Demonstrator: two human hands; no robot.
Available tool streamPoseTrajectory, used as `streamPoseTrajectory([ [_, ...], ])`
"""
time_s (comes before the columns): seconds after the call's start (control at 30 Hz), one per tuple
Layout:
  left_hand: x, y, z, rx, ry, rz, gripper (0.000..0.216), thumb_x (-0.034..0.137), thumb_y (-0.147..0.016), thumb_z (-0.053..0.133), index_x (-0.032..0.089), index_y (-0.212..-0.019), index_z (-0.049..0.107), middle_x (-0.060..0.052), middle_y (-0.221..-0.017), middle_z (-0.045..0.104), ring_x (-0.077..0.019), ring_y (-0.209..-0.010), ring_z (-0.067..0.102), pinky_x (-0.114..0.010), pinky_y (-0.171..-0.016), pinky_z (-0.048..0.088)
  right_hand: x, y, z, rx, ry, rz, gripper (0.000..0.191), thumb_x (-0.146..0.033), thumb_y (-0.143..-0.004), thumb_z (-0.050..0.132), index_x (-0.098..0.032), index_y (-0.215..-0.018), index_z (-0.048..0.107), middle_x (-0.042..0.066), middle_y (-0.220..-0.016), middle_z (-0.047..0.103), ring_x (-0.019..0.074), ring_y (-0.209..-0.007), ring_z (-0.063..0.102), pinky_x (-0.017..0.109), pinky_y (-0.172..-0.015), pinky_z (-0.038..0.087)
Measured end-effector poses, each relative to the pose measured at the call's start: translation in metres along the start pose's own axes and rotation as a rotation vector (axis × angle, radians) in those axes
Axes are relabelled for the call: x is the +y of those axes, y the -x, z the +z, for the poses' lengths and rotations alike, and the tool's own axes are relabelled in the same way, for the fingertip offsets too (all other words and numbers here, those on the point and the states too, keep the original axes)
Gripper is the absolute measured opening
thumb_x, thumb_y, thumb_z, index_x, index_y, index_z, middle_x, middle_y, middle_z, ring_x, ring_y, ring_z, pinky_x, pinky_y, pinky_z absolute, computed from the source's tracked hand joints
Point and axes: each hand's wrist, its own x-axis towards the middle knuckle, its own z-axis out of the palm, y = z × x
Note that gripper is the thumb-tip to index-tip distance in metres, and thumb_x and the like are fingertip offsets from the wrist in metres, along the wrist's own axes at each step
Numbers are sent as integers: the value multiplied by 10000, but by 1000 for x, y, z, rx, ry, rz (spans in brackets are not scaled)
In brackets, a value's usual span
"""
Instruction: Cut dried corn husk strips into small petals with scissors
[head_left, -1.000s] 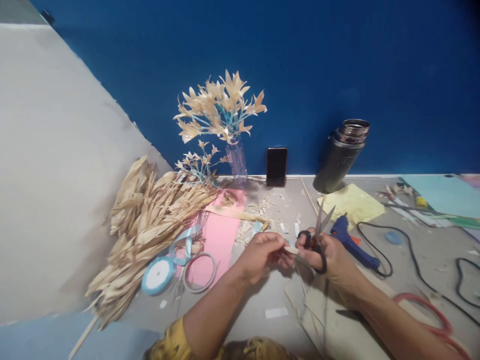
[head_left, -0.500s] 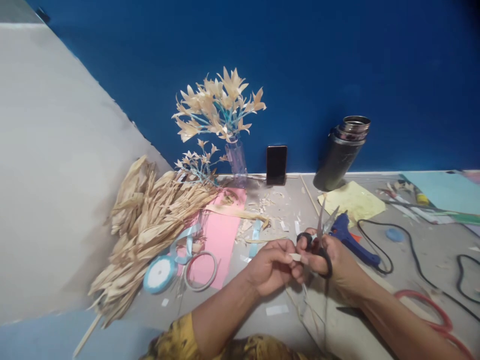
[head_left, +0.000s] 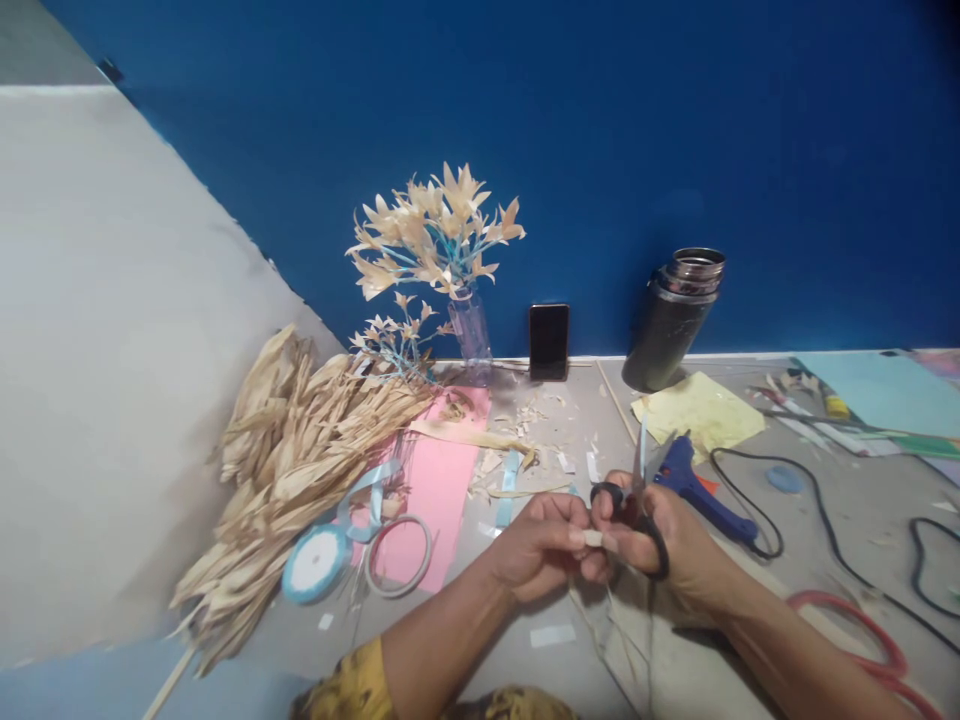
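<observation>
While the upper part of the view, read as a clock face, is filled by a blue wall (head_left: 600, 150), the lower part is taken up by a grey surface (head_left: 817, 545). At eight o'clock, a heap of dry husks (head_left: 307, 450) is spread. At eleven, pale flowers (head_left: 435, 230) are held by a vase (head_left: 470, 335). At seven, pink paper (head_left: 439, 490) is partly covered by husks. Near three, a dark flask (head_left: 667, 330) is stood against the wall, its mouth uncovered.

At five, both hands are brought close together. By the right hand (head_left: 675, 540), black scissors (head_left: 643, 455) are gripped through the loops, their blades pointed toward twelve. The left hand (head_left: 536, 548) is narrowed to a pinch. At four, beside the right hand, a blue glue gun (head_left: 705, 500) is laid. At seven, a ribbon spool (head_left: 315, 563) is placed just left of a ring (head_left: 398, 555). Near the dial's middle, a phone (head_left: 549, 342) is propped upright. Between the hands, at five, a small pale strip (head_left: 592, 538) is pinched by the left fingertips and met by the right thumb.
</observation>
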Motion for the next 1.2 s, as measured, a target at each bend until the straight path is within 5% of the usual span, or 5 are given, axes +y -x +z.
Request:
streamPoseTrajectory([
  [0.13,4,0,3,11,-12,-4,443,470,-585,845,135,-753,609,-19,-659,592,-169,-578,609,-325,-596,491,4,-1,-3,-2,-79,-6,371,-405,-714,813,-211,-814,512,-19,-638,624,175,-529,644,297,-539,504],
  [0.3,2,0,2,131,-208,39,365,329,-607,874,132,-677,575,-24,-679,636,-100,-521,576,-237,-542,445,10,-3,-5,17,-77,-8,372,-317,-687,842,-201,-848,527,-21,-646,654,150,-569,634,244,-551,468],
  [0.6,5,1,2,-7,-80,11,505,523,-569,864,143,-755,589,-13,-680,603,-180,-608,651,-294,-590,502,1,-1,-2,-27,-98,13,378,-405,-719,806,-212,-808,494,0,-603,655,184,-516,642,300,-520,491],
  [0.9,14,-2,4,237,-211,53,306,319,-641,855,115,-718,640,-24,-600,625,-106,-513,577,-234,-564,442,4,-10,-11,152,-6,-96,349,-376,-673,835,-187,-821,582,-3,-687,624,159,-614,588,283,-594,453],
  [1.2,64,-108,1,577,-910,167,187,265,-816,684,104,-723,686,-62,-736,662,-110,-584,551,-226,-526,412,-15,-17,-32,458,39,-159,267,-390,-654,775,-193,-724,609,-20,-628,534,140,-582,467,265,-549,391],
])
